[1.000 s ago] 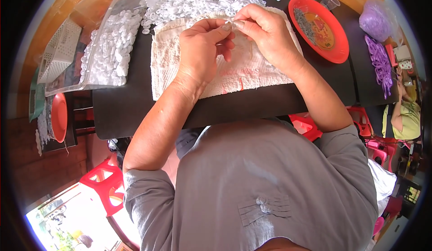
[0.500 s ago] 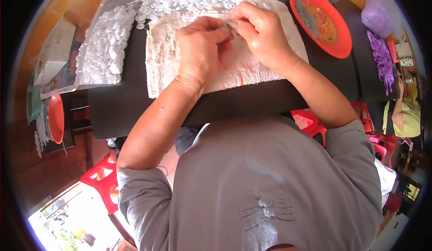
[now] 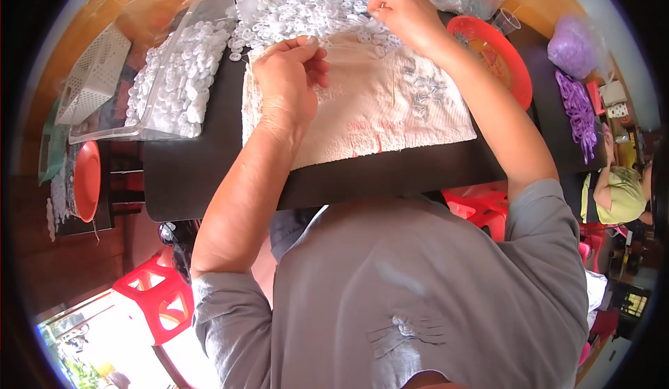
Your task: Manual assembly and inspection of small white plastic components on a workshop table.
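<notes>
A pale towel (image 3: 355, 117) lies on the dark table under my hands. Over its left side my left hand (image 3: 287, 75) is closed, thumb against curled fingers; whatever they hold is hidden. My right hand (image 3: 408, 16) is stretched to the far side, fingertips pinched over the near right edge of a heap of small white plastic rings (image 3: 306, 2). A tiny glint shows at those fingertips, too small to name. Small grey metal pieces (image 3: 425, 89) lie scattered on the towel's right part, beneath my right forearm.
A clear plastic box (image 3: 171, 86) full of white rings stands at left, beside a white perforated basket (image 3: 94, 75). On the right are a red plate (image 3: 519, 89), a clear cup (image 3: 506, 21), a purple bundle (image 3: 573, 46) and purple strips (image 3: 577, 117). Another person (image 3: 617, 194) sits far right.
My hands have parted. The right one moved up and away to the ring heap, uncovering the metal pieces on the towel. My left hand stays over the towel's left side.
</notes>
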### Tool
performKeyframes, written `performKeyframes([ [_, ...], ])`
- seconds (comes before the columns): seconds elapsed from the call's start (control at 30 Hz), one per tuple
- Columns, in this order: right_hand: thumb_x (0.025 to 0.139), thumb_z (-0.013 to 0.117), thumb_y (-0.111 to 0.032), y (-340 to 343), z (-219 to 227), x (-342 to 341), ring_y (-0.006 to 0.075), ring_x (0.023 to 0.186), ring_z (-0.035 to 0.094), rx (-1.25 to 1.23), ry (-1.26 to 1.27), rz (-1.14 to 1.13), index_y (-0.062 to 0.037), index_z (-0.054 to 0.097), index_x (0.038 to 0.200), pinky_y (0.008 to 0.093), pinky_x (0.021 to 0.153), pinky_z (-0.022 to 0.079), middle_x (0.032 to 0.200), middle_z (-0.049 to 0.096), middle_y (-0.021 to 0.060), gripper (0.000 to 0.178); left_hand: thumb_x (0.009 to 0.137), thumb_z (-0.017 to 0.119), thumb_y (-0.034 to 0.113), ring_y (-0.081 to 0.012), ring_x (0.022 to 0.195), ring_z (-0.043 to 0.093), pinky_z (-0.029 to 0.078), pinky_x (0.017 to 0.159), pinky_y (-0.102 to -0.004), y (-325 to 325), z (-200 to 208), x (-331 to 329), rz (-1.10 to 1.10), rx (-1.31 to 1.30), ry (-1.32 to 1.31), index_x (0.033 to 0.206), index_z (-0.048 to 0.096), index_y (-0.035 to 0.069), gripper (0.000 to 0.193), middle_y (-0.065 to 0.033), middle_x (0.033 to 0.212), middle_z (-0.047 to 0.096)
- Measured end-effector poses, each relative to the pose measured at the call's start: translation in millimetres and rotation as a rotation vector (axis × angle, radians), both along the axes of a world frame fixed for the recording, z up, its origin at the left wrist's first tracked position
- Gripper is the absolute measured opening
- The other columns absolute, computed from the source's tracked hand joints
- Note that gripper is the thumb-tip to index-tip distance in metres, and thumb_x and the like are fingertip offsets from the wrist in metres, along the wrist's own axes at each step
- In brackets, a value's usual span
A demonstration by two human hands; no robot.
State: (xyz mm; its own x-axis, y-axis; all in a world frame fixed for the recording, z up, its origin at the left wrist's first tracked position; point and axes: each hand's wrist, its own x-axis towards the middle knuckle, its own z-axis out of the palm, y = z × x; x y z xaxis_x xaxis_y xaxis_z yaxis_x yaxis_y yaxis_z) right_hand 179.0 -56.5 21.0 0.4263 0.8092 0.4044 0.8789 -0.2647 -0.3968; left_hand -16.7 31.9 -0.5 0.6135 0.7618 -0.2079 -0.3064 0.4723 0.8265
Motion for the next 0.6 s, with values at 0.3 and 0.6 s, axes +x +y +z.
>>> performKeyframes([
  [0.3,0.078,0.063,-0.009,25.9,-9.6,14.8,0.0280,0.079,0.063,-0.297,-0.284,0.173,-0.0113,0.066,0.090,0.0375,0.070,0.048,0.080,0.066,0.0080,0.013,0.085,0.060,0.002,-0.0185,0.053,0.055,0.042,0.045,-0.0302,0.5,3.2,-1.7,-0.056,0.009,0.032,0.088,0.058,-0.004,0.006,-0.0121,0.072,0.062],
  [0.6,0.077,0.056,-0.009,10.2,-16.1,21.3,0.0301,0.084,0.064,-0.050,-0.109,0.075,-0.0099,0.067,0.087,0.0419,0.071,0.049,0.083,0.068,0.0104,0.015,0.085,0.059,0.001,-0.0185,0.053,0.055,0.042,0.045,-0.0300,0.8,-1.7,2.5,-0.076,0.017,0.058,0.088,0.058,-0.005,0.006,-0.0126,0.073,0.062],
])
